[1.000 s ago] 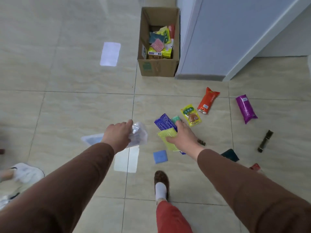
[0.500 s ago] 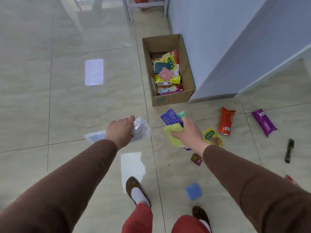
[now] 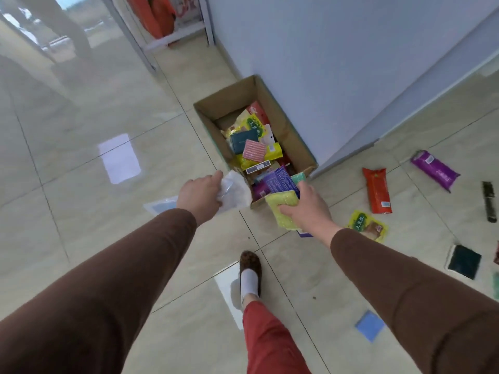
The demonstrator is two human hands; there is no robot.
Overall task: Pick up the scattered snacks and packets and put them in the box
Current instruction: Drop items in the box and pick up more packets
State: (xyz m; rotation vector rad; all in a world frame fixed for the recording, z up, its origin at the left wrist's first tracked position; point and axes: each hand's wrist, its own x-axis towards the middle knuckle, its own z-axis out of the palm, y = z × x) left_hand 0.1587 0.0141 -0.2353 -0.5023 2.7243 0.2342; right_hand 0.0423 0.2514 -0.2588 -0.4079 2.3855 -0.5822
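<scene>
An open cardboard box, partly filled with packets, stands on the floor against a grey-blue wall. My left hand grips a clear plastic packet at the box's near left corner. My right hand holds a bundle of packets over the box's near edge: a yellow-green packet, a purple packet and a small green one. To the right on the floor lie a red packet, a purple packet, a yellow packet, a dark stick, a dark green packet and a blue square.
The floor is glossy beige tile with bright light patches. A white shelf frame holding something orange stands at the back. My foot in a brown slipper and a red trouser leg are just below the hands.
I have stepped towards the box. Both hands, still holding their packets, now reach the box's near end, and the scattered packets have shifted to my right.
</scene>
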